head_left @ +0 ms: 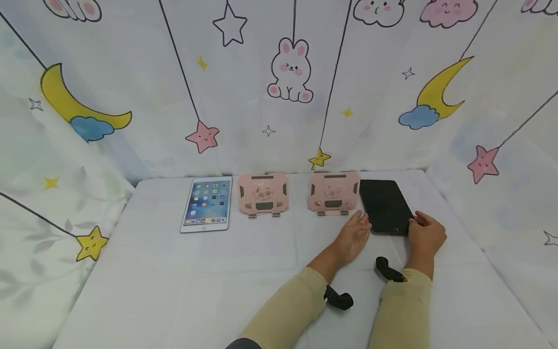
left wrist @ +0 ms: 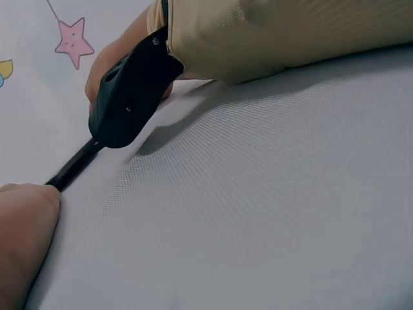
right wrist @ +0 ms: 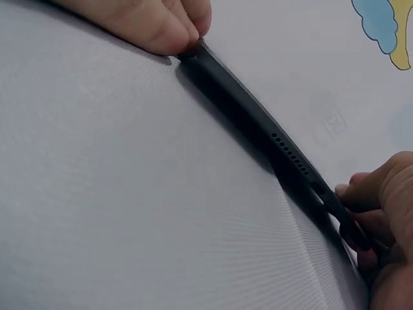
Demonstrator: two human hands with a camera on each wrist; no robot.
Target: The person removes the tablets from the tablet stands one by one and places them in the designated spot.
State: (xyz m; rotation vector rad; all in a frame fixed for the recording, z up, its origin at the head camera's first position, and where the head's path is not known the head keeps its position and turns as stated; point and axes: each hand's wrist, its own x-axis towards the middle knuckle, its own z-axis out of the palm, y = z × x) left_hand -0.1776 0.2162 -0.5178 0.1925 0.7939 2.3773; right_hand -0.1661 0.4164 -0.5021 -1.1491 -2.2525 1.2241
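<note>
A black tablet [head_left: 385, 206] lies at the right end of the table's far side, its dark screen facing up. My left hand [head_left: 354, 237] holds its left edge near the bottom corner. At the opposite corner, my right hand [head_left: 426, 235] pinches the right edge between thumb and fingers. The right wrist view shows the black tablet's lower edge [right wrist: 258, 126] with a row of small speaker holes, a dark shadow beneath it and a hand at each end. To the left of the tablet stands a pink tablet case [head_left: 333, 191] with a round cartoon-face pattern, close to its edge.
Another pink tablet case [head_left: 263, 193] sits farther left along the table's back. Beyond it lies a white tablet [head_left: 207, 203] with its screen lit, showing app icons. A patterned cloth [head_left: 270, 135] hangs behind the white table [head_left: 218, 291].
</note>
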